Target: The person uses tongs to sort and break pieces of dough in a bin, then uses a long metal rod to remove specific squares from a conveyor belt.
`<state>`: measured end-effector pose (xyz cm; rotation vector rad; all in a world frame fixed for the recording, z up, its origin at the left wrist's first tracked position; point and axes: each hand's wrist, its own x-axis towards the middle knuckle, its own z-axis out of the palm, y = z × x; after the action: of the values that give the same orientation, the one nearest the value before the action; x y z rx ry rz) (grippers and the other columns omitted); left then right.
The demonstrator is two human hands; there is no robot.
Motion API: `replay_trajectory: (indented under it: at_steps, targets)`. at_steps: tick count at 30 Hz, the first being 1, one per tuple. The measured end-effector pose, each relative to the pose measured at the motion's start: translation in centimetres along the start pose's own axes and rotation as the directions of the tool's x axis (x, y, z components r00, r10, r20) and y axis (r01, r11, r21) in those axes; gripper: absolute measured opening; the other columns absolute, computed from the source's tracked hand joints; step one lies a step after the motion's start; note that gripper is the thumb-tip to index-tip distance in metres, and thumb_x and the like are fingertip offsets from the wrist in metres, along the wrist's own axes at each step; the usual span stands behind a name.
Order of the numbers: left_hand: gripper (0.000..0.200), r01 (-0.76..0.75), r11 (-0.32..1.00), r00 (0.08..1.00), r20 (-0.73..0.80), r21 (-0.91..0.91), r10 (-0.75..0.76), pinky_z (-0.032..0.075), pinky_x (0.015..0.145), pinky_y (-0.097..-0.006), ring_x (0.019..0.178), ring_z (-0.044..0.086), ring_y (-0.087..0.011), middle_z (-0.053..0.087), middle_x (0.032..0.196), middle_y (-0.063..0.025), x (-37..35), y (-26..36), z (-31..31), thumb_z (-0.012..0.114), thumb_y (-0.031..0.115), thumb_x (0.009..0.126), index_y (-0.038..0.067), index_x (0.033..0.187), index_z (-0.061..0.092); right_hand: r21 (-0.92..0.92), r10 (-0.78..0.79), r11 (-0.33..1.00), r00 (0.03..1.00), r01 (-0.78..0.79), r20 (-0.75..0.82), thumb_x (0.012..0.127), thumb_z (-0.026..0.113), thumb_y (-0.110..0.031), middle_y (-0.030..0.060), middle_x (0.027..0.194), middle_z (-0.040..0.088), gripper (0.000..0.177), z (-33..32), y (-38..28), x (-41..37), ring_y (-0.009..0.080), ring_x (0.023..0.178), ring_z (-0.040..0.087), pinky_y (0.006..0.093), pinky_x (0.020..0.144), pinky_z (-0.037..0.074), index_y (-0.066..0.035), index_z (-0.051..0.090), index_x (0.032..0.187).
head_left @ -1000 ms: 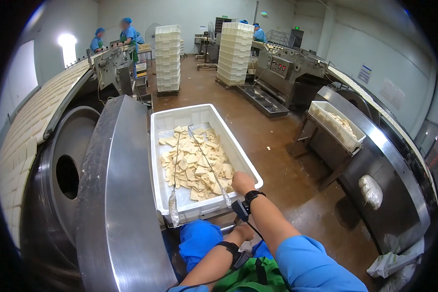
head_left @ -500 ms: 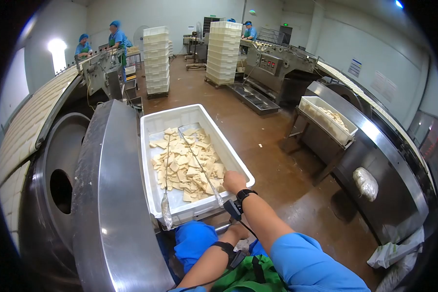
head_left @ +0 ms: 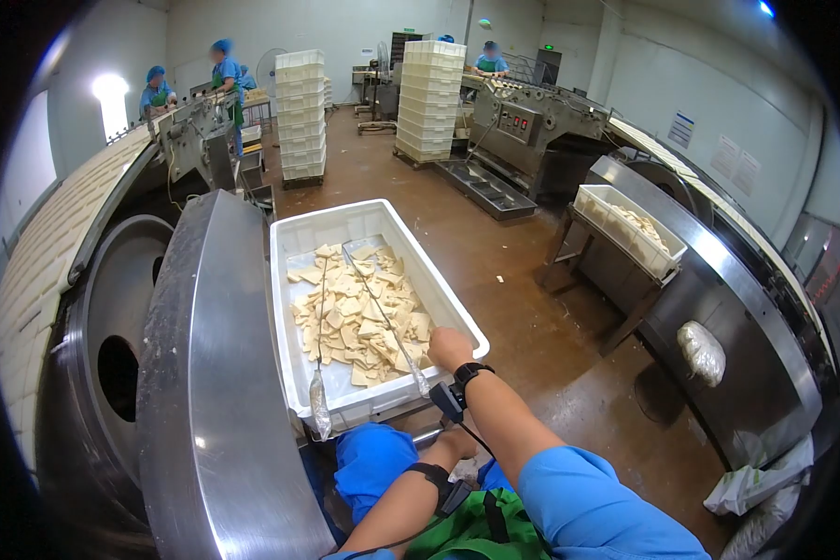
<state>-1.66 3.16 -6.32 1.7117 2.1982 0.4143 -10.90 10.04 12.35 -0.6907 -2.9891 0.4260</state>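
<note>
- Grip, right hand (head_left: 451,347): curled closed at the 4 o'clock edge of the white tray (head_left: 345,222); whether anything is held cannot be determined.
- Grip, left hand (head_left: 457,442): just outside the same tray at 5 o'clock, fingers partly hidden; opening and contents cannot be determined.
- Pale flat pieces (head_left: 350,329) lie heaped loosely inside the tray, around its centre.
- Two thin rods lie across the heap; their wrapped handles sit at 7 o'clock (head_left: 319,407) and 5 o'clock, the latter near the right hand.
- Metal casing (head_left: 217,373) stands alongside, between 8 and 9 o'clock.
- Second tray (head_left: 618,233), also holding pale pieces, rests on a stand between 2 and 3 o'clock.
</note>
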Motion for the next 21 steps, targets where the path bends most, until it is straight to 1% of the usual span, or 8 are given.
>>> replay_trajectory:
  at_steps: [2,5,8,11,14,17,20,21]
  targets:
    - [0.049,-0.003,1.000,1.000,-0.028,0.000,0.003,0.019,0.106,-0.0439,0.130,0.028,-0.0282,0.040,0.136,-0.0106,0.1,-0.1,0.2,0.045,0.039,0.085,0.016,0.128,0.046,-0.003,0.006,1.000,1.000,-0.006,0.003,0.074,0.055,-0.013,0.0180,0.087,0.065,0.018,0.1,0.1,0.1,0.0323,0.085,0.062,0.0410,0.075,0.049,-0.004,0.067,0.084]
    - [0.049,0.005,0.998,0.997,0.083,-0.068,0.000,0.017,0.107,-0.0445,0.131,0.026,-0.0280,0.038,0.137,-0.0111,0.9,-1.1,2.0,0.044,0.038,0.086,0.016,0.130,0.043,0.001,0.004,1.000,1.000,-0.004,-0.015,0.074,0.055,-0.013,0.0183,0.087,0.064,0.018,0.4,0.1,0.2,0.0327,0.084,0.062,0.0411,0.074,0.049,-0.004,0.067,0.083]
    - [0.050,0.013,0.999,0.994,0.106,-0.041,-0.009,0.015,0.107,-0.0449,0.132,0.025,-0.0279,0.037,0.138,-0.0112,0.7,-0.6,1.3,0.043,0.038,0.087,0.017,0.132,0.041,-0.001,-0.007,1.000,1.000,0.007,-0.013,0.074,0.054,-0.013,0.0186,0.086,0.064,0.018,0.1,0.1,0.1,0.0330,0.083,0.062,0.0414,0.073,0.049,-0.003,0.067,0.082]
    - [0.049,-0.002,1.000,0.996,0.090,-0.005,0.002,0.015,0.108,-0.0448,0.132,0.024,-0.0281,0.037,0.138,-0.0113,0.4,-0.2,0.5,0.042,0.038,0.088,0.017,0.132,0.040,-0.002,0.001,1.000,1.000,-0.001,-0.010,0.074,0.054,-0.013,0.0185,0.086,0.064,0.018,0.2,0.1,0.1,0.0330,0.083,0.062,0.0416,0.073,0.049,-0.003,0.067,0.081]
    - [0.048,0.004,1.000,0.994,0.105,-0.015,-0.002,0.015,0.108,-0.0448,0.132,0.024,-0.0279,0.036,0.139,-0.0116,0.5,-0.4,0.8,0.040,0.036,0.089,0.016,0.133,0.040,0.003,0.000,1.000,1.000,0.000,-0.009,0.073,0.054,-0.013,0.0183,0.086,0.064,0.018,0.0,0.0,0.0,0.0330,0.083,0.062,0.0416,0.073,0.049,-0.003,0.067,0.081]
    - [0.048,0.006,0.999,0.995,0.097,-0.047,-0.001,0.016,0.108,-0.0449,0.133,0.024,-0.0279,0.035,0.139,-0.0119,0.8,-0.8,1.6,0.039,0.036,0.089,0.016,0.133,0.039,0.000,-0.004,1.000,1.000,0.004,-0.009,0.073,0.054,-0.013,0.0182,0.087,0.064,0.018,0.4,0.2,0.3,0.0329,0.084,0.062,0.0415,0.073,0.049,-0.003,0.067,0.082]
    - [0.049,0.035,0.992,0.983,0.185,-0.125,-0.011,0.015,0.108,-0.0451,0.133,0.023,-0.0277,0.034,0.139,-0.0116,2.8,-2.9,5.6,0.038,0.037,0.090,0.017,0.134,0.038,0.005,-0.002,1.000,1.000,0.002,-0.012,0.073,0.054,-0.013,0.0181,0.087,0.064,0.018,-0.1,-0.1,-0.1,0.0328,0.084,0.062,0.0413,0.073,0.048,-0.004,0.067,0.082]
    - [0.049,0.035,0.998,0.980,0.196,-0.050,-0.025,0.016,0.108,-0.0442,0.133,0.023,-0.0279,0.034,0.139,-0.0118,2.8,-2.9,5.7,0.039,0.038,0.089,0.016,0.134,0.038,0.005,-0.001,1.000,1.000,0.001,-0.012,0.073,0.054,-0.013,0.0181,0.087,0.064,0.018,0.0,0.0,-0.1,0.0328,0.084,0.062,0.0413,0.073,0.048,-0.004,0.067,0.082]
